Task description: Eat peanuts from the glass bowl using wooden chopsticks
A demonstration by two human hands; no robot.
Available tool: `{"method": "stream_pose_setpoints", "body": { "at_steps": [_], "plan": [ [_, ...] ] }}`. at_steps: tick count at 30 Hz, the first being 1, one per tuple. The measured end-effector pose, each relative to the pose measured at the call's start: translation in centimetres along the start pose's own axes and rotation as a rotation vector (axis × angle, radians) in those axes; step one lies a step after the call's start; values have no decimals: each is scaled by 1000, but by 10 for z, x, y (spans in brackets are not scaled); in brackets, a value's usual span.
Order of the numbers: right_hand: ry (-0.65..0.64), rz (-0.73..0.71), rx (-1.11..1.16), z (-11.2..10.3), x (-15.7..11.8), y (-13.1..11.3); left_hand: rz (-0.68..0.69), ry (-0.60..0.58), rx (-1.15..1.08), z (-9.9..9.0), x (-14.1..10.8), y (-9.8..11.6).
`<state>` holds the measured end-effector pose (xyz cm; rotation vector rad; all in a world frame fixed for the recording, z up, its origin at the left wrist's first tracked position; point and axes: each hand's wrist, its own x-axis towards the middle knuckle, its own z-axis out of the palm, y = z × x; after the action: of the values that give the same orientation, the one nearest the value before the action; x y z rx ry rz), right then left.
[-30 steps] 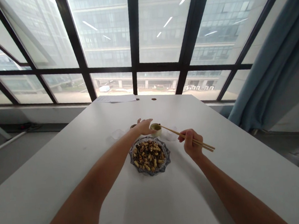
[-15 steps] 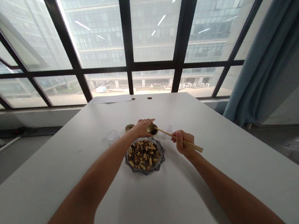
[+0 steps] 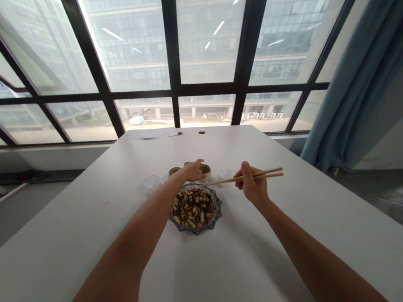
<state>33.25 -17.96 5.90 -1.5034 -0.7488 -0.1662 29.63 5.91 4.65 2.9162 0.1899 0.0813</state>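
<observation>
My left hand (image 3: 191, 171) reaches over the bowl and curls round the left side of a small gold-lined cup (image 3: 205, 171), thumb near and fingers beyond it. A second cup (image 3: 174, 171) of the same look stands to the left, partly behind my wrist. In my right hand (image 3: 251, 182) is a pair of chopsticks (image 3: 229, 180), lying nearly level, their tips above the bowl's far right rim. The scalloped glass bowl (image 3: 218, 211) is full of peanuts and dark seeds (image 3: 194, 208). My left forearm covers its left edge.
Clear plastic pieces, perhaps lids, lie on both sides of the cups, one on the left (image 3: 152, 182) and one on the right (image 3: 224, 173). Paper sheets (image 3: 150, 133) lie at the far end of the white table (image 3: 234, 271). Windows and a blue curtain (image 3: 350, 70) stand beyond.
The chopstick tips have come out of the right cup and moved toward me, to the bowl's far rim. My right hand has turned, levelling the chopsticks. The cup now tilts less.
</observation>
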Motion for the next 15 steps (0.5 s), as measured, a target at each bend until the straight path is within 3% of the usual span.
{"method": "stream_pose_setpoints", "body": {
  "at_steps": [4,8,11,15],
  "plan": [
    [-274,207,73,-4,4,-11,1,32,-13,-7,-12,3],
    [-536,313,74,4,-2,-11,-13,266,14,-15,-53,-10],
    [-571,309,110,17,-11,-5,-103,433,36,-14,-96,-30],
    [-458,211,148,29,-20,3,-268,633,48,3,-142,-55]
  ]
}}
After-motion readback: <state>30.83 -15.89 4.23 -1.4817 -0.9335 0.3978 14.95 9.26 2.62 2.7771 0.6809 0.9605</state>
